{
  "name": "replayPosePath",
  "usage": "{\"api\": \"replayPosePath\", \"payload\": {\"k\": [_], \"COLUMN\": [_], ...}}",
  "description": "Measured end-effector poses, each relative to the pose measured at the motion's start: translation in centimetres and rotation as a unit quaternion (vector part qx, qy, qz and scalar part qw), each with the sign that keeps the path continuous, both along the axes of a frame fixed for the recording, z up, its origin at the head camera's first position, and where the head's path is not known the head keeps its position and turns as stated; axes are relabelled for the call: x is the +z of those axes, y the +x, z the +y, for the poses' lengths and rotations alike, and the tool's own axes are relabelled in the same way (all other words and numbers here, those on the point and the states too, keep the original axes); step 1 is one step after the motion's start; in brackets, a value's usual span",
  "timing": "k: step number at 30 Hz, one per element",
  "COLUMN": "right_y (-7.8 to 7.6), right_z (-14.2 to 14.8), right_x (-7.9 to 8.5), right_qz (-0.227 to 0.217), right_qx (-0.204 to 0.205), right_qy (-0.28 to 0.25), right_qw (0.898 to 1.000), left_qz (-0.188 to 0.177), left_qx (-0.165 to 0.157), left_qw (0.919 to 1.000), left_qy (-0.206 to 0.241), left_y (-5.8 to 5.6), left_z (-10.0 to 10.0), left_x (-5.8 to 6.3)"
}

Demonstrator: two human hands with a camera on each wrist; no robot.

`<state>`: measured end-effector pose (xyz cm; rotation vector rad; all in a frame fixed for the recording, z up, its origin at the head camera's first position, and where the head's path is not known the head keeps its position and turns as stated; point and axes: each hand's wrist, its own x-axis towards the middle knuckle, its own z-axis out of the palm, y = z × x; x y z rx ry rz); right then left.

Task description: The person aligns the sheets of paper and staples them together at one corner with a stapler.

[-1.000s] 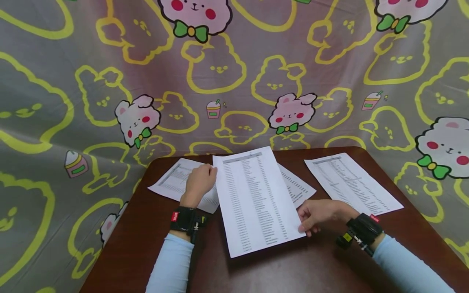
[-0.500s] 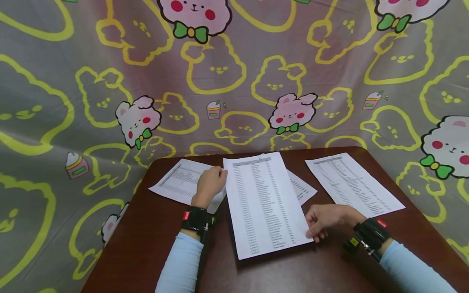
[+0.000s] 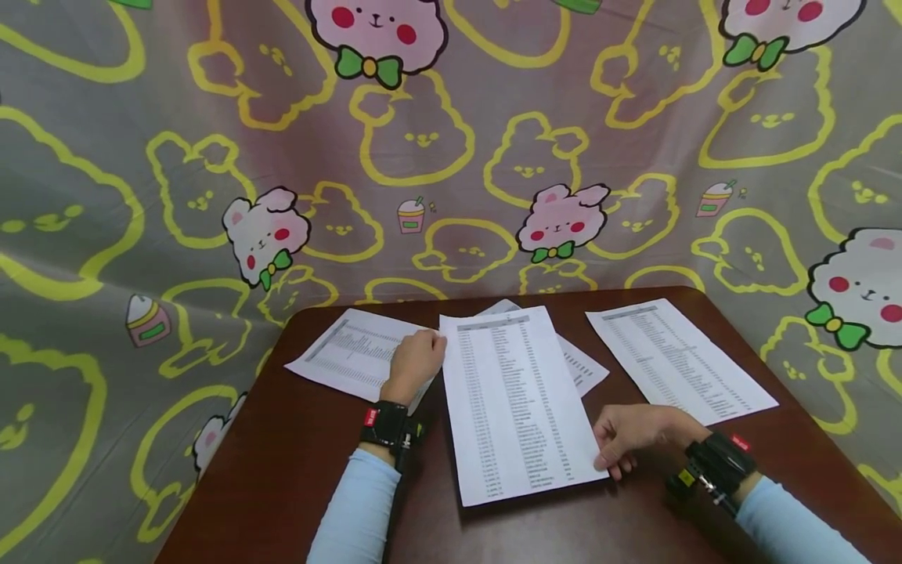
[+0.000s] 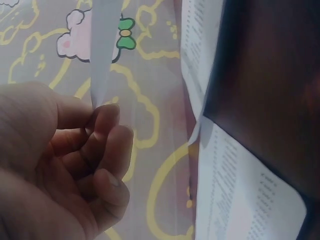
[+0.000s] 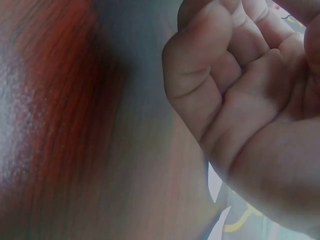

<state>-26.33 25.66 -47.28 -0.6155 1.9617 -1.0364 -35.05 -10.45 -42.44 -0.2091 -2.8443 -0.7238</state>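
Both hands hold one printed sheet of paper (image 3: 521,407) just over the table, its text facing up in columns under a grey header row. My left hand (image 3: 416,364) pinches the sheet's upper left edge. The left wrist view shows that edge between thumb and curled fingers of the left hand (image 4: 95,150). Near the lower right corner, my right hand (image 3: 637,435) pinches the paper between thumb and fingers. In the right wrist view the right hand (image 5: 250,100) has curled fingers, and the sheet at their tips is out of view.
A printed sheet (image 3: 352,352) lies at the left, partly behind the left hand. Another sheet (image 3: 581,366) is largely covered by the held one. A third sheet (image 3: 676,356) lies at the right. Behind the brown table (image 3: 232,470) hangs a patterned cloth (image 3: 465,94).
Both hands have moved right and a little toward me with the held sheet, which has come lower. More of the sheet at the left and the one behind now shows.
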Motion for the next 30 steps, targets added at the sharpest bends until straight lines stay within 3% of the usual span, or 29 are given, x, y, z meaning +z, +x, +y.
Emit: {"api": "replayPosePath", "payload": {"k": [30], "right_y": [0.8], "right_z": [0.9], "right_x": [-1.2], "right_qz": [-0.001], "right_qx": [0.007], "right_qy": [0.038], "right_qw": [0.999], "left_qz": [-0.040], "left_qx": [-0.018], "left_qw": [0.9990], "left_qy": [-0.013], "left_y": [-0.2], "left_z": [1.8], "left_x": [-2.7]}}
